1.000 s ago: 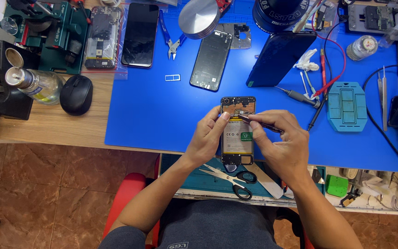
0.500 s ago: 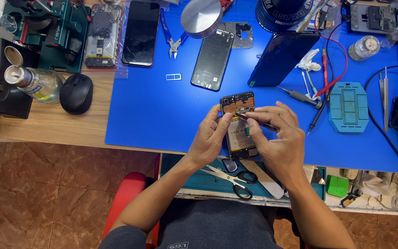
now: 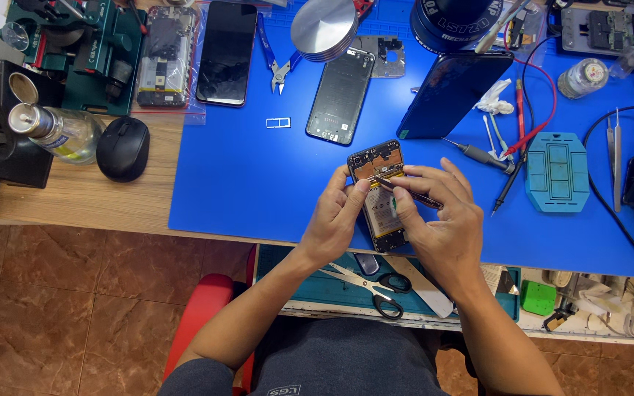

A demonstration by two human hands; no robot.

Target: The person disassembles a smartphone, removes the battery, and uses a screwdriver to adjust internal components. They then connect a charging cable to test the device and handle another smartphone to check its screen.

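An opened phone (image 3: 380,192) with its back cover off, battery and circuit board showing, sits low over the blue work mat (image 3: 258,176). My left hand (image 3: 336,218) grips its left edge, thumb on the board. My right hand (image 3: 440,220) holds the right side and pinches a thin dark tool (image 3: 405,191), its tip laid across the upper part of the phone near the board.
On the mat lie a black back cover (image 3: 340,95), a blue phone panel (image 3: 452,94), a dark phone (image 3: 227,51), pliers (image 3: 279,66), a SIM tray (image 3: 278,122), a teal holder (image 3: 557,172), and tweezers (image 3: 615,158). A mouse (image 3: 122,148) and a bottle (image 3: 56,130) sit at left; scissors (image 3: 376,282) lie in the drawer.
The phone and both hands have shifted slightly; the tool tip now lies lower across the board than before.
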